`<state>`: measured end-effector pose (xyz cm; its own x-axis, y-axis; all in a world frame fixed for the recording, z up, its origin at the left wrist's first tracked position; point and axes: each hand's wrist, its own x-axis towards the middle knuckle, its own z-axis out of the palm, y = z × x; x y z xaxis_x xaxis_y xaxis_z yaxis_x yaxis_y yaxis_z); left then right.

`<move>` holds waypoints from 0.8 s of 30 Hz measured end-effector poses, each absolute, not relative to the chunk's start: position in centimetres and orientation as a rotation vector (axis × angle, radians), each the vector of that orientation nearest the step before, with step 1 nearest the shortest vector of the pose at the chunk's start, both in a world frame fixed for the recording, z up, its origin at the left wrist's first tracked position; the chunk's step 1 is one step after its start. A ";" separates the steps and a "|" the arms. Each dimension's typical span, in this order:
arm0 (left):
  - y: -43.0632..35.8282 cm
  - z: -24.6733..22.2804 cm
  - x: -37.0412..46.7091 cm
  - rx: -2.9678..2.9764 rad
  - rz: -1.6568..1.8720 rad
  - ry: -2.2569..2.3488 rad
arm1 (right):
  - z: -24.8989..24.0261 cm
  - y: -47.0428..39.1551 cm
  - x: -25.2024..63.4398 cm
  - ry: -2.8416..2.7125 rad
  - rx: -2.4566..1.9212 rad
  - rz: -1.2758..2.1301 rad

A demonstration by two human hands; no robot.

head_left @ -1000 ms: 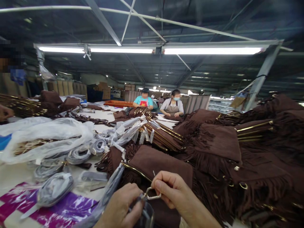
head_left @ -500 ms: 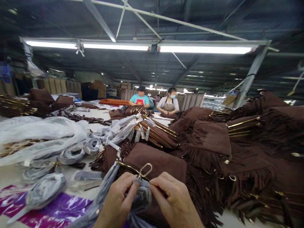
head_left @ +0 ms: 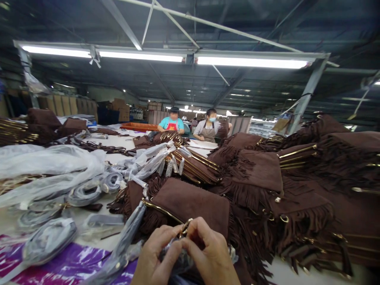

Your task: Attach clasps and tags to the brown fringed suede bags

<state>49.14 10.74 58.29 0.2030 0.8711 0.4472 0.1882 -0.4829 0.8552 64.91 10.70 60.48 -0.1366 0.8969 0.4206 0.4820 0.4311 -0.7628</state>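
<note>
Both hands meet at the lower middle, over a brown fringed bag (head_left: 191, 204) with a gold frame edge. My left hand (head_left: 158, 253) is closed on a grey strap bundle in clear wrap (head_left: 178, 259), thumb and fingers pinched near its top. Pressed close beside it, my right hand (head_left: 208, 249) pinches a gold clasp (head_left: 185, 227) that pokes up between the fingertips. The clasp's lower part is hidden by the fingers. A wrapped grey strap (head_left: 126, 233) runs down from the bag's left corner past my left hand.
Brown fringed bags (head_left: 258, 170) pile up on the right. Wrapped coiled straps (head_left: 49, 241) and a purple plastic sheet (head_left: 74, 261) lie at left. Stacked gold-framed bags (head_left: 192, 162) sit mid-table. Two people (head_left: 172, 122) are across the table, near an orange tray (head_left: 139, 126).
My right hand has moved up and left onto the gold clasp, which has tilted and is now mostly covered. The view has shifted slightly. The masked person across has drawn one arm back.
</note>
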 end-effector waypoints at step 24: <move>23.0 61.3 47.2 2.988 0.441 0.828 | 61.3 8.8 72.6 -1.332 -1.063 1.179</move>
